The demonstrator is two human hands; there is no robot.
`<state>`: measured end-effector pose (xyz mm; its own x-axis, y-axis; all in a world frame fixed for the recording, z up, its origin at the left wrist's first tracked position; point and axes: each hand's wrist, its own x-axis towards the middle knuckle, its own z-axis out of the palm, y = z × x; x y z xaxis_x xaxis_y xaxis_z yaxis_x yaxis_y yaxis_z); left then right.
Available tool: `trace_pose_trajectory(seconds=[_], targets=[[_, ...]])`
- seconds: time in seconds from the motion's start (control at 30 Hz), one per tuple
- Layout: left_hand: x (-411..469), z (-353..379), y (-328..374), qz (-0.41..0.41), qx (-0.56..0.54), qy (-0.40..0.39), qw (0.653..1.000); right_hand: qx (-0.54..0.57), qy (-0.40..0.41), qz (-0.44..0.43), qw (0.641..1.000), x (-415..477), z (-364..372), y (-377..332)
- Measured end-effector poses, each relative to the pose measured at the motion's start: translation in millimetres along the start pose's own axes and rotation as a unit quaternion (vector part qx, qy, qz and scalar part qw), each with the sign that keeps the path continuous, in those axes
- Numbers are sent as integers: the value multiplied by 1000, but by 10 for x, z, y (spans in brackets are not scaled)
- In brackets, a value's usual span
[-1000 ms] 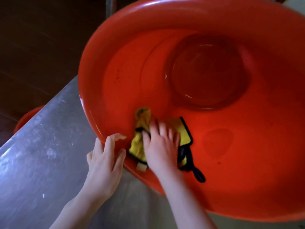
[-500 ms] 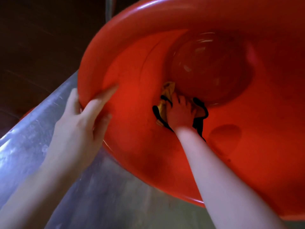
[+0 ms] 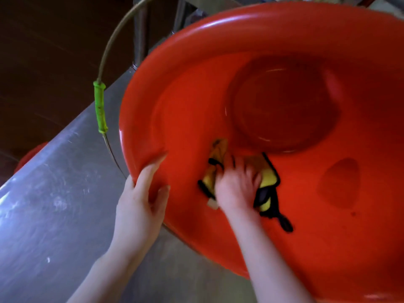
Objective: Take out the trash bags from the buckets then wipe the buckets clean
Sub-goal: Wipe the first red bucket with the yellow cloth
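A big red bucket lies tipped toward me on a steel table, its mouth filling most of the view. My left hand grips the lower left rim, thumb outside and fingers inside. My right hand is inside the bucket, pressing a yellow cloth with black edging against the near inner wall just below the round bottom. No trash bag shows inside the bucket.
The steel table runs from lower left to centre. The bucket's wire handle with a green grip hangs off its left side. A second red object peeks past the table's left edge over dark floor.
My right hand has drawn the cloth back from the bucket's bottom toward the rim along the near wall. My left hand keeps hold of the rim. The green handle grip has come into view.
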<state>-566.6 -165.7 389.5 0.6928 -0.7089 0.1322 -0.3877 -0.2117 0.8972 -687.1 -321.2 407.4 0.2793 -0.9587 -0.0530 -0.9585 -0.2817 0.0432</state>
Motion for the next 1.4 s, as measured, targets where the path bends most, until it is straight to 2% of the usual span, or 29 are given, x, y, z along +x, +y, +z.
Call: trace_pose_trajectory(seconds=[0.13,0.2,0.27,0.43,0.53,0.63,0.77,0.87,1.0,1.1,1.2,1.27,1.4], targets=[[-44,52,-69,-49,-40,-25,998,23,63,-67,996,-796,-27,-329],[-71,25,-51,-70,-69,-58,993,25,14,-53,998,-831,-67,-351],[-98,10,-29,-81,-74,-77,991,23,-28,-20,999,-619,-41,-318],[-230,67,-1,-108,-105,-84,985,59,-45,106,992,408,-4,-195],[-313,139,7,-113,-122,-69,984,71,-56,133,987,740,9,-139],[-329,196,18,-119,-113,-61,984,68,-32,98,992,495,12,-220],[-294,160,85,-111,-102,-60,987,68,7,-28,997,-343,-2,-384],[-293,121,103,-116,-107,-69,985,70,25,-70,995,-602,-21,-420],[-355,118,76,-121,-119,-80,982,77,-21,15,997,42,-48,-394],[-478,153,117,-165,-167,-109,966,94,-63,101,988,646,-90,-353],[-534,109,205,-204,-187,-132,952,76,-54,107,990,839,8,-360],[-480,-41,266,-170,-135,-105,970,59,-26,89,994,808,94,-335],[-99,-485,345,-35,37,44,998,44,4,46,998,794,156,-243]])
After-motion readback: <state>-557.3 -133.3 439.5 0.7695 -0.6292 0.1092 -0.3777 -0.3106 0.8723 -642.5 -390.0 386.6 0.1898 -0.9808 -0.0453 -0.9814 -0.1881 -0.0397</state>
